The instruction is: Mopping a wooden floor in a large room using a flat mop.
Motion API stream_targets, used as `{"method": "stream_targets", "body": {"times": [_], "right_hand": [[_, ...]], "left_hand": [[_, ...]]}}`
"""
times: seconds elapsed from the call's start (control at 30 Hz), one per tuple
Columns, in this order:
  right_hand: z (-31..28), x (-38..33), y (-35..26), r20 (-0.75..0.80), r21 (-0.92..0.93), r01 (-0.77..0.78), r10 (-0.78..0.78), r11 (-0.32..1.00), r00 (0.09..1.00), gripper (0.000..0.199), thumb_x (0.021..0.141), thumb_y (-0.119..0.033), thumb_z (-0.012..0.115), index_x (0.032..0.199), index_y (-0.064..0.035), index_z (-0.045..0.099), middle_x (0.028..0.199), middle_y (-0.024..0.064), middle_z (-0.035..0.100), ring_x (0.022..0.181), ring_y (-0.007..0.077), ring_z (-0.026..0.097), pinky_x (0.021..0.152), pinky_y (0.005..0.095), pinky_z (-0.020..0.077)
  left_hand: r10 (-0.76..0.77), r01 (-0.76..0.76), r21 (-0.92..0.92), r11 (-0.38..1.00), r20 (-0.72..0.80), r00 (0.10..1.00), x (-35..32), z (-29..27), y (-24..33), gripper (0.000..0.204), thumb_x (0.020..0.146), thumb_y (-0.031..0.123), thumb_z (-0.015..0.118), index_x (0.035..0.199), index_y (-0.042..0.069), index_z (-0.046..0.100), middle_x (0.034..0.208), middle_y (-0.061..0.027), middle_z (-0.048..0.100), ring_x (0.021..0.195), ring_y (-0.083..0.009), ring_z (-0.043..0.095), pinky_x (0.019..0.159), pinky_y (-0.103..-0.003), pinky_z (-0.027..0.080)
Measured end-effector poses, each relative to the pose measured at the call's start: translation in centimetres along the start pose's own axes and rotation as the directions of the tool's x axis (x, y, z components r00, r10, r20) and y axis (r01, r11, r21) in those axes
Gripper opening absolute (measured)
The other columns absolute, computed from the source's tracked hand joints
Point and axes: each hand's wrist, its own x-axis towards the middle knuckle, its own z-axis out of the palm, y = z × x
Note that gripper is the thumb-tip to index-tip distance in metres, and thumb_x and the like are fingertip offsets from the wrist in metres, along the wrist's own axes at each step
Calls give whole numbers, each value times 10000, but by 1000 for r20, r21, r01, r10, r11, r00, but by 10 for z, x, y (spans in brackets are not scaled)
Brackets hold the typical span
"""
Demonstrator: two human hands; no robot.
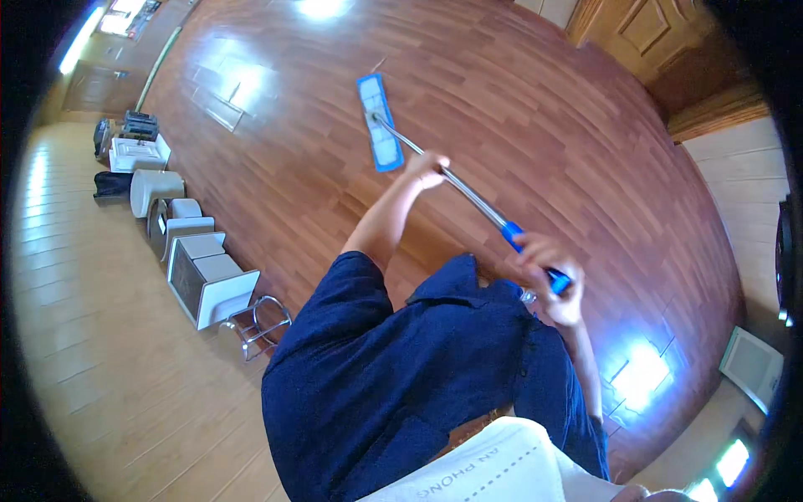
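A flat mop [475, 197] with a metal pole runs slantwise in front of me. Its blue-edged, pale rectangular head [387, 151] lies flat on the brown wood-look floor [502, 100], ahead and slightly left. My left hand [425, 171] is closed round the lower part of the pole, not far from the mop head. Nearer my body on the right, my right hand [552, 280] grips the blue handle at the pole's upper end; its fingers are a little blurred. Both my arms come out of dark blue sleeves.
Along the left wall stand a metal-framed stool [255, 326], white cabinet-like pieces [213, 280], a white round bin [155, 192] and a dark bag [113, 185]. At the upper right is a wooden door [648, 38]. A pale framed panel [751, 366] sits at the right edge. Light glares off the floor.
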Motion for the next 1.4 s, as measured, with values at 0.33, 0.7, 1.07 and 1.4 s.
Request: {"method": "stream_targets", "body": {"times": [0.33, 0.7, 1.07, 1.4], "right_hand": [[25, 4, 35, 154, 95, -204, 188, 974, 970, 128, 806, 4, 664, 729, -59, 584, 747, 45, 597, 784, 183, 575, 994, 450, 392], [-1, -67, -84, -165, -66, -169, 157, 983, 974, 119, 695, 66, 647, 661, -14, 565, 660, 93, 605, 712, 279, 619, 814, 466, 498], [82, -195, -187, -602, -570, -319, -121, 758, 789, 191, 531, 2, 699, 650, -27, 551, 649, 101, 622, 690, 325, 661, 688, 404, 557], [158, -223, -208, -743, -591, -622, -48, 514, 667, 209, 593, -67, 756, 653, -34, 559, 752, 96, 644, 833, 330, 671, 728, 400, 547]], "left_hand": [[-113, 113, -28, 993, 19, 993, -58, 8, -65, 49, 711, 143, 619, 713, 127, 572, 888, -93, 626, 914, -338, 587, 712, -467, 487], [270, -286, -240, 928, -95, 958, -56, 19, 79, 344, 739, 185, 700, 591, 71, 412, 576, -129, 490, 572, -322, 521, 559, -417, 425], [821, -750, -451, 485, -60, 567, -59, 80, 298, 310, 722, 255, 707, 595, 91, 477, 585, -130, 520, 619, -336, 550, 600, -443, 437], [918, -771, -506, 387, 285, 274, -117, 131, 406, 128, 705, 192, 682, 767, 135, 586, 820, -70, 590, 870, -282, 604, 715, -424, 490]]}}
